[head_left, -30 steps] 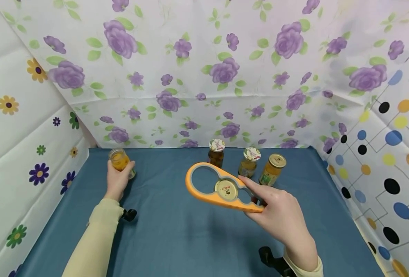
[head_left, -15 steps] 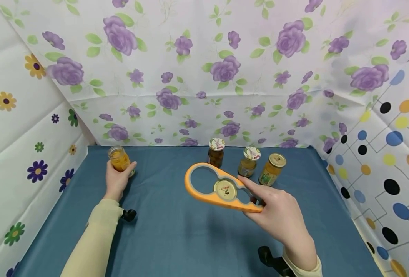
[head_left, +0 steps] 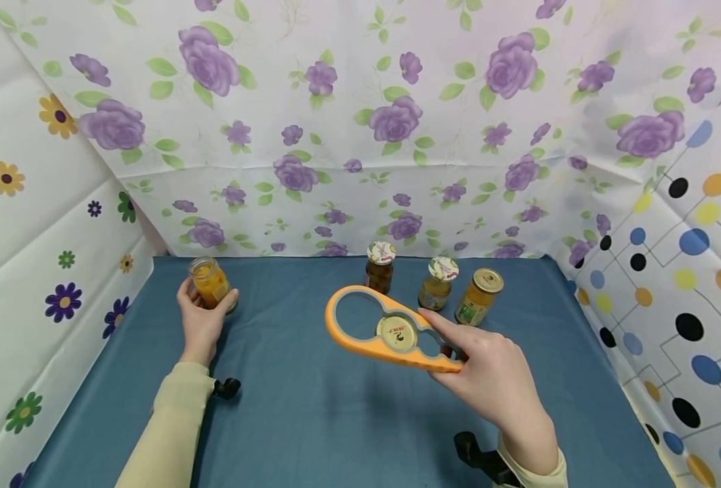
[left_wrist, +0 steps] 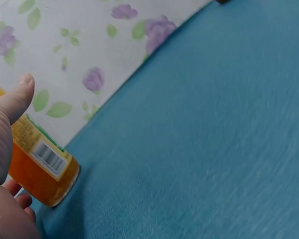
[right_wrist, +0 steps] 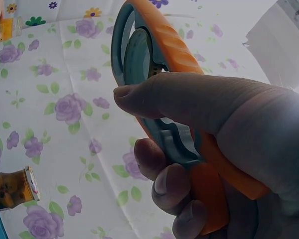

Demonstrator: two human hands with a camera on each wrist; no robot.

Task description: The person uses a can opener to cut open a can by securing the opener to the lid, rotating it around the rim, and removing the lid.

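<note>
At the far left of the table, an uncapped glass jar of orange-yellow fruit (head_left: 210,281) stands upright. My left hand (head_left: 198,324) is around its near side, fingers loosened and thumb straight; the left wrist view shows the jar's barcode label (left_wrist: 49,158) beside the thumb (left_wrist: 21,97). Whether the fingertips still touch the glass is hard to tell. My right hand (head_left: 497,379) grips an orange and grey multi-ring jar opener (head_left: 360,344) above the table. A gold lid (head_left: 396,333) sits in its middle ring. Right-hand fingers (right_wrist: 172,186) curl round the opener's handle.
Toward the back right stand a dark jar with a patterned lid (head_left: 379,270), a similar paler jar (head_left: 436,286), and a gold-lidded jar (head_left: 478,298). Blue cloth (head_left: 293,407) covers the table. A flowered sheet (head_left: 312,135) hangs behind, with patterned sheets on both sides.
The left hand's fingers have loosened and spread away from the jar, which stays in place. The right hand and the jar opener have hardly moved.
</note>
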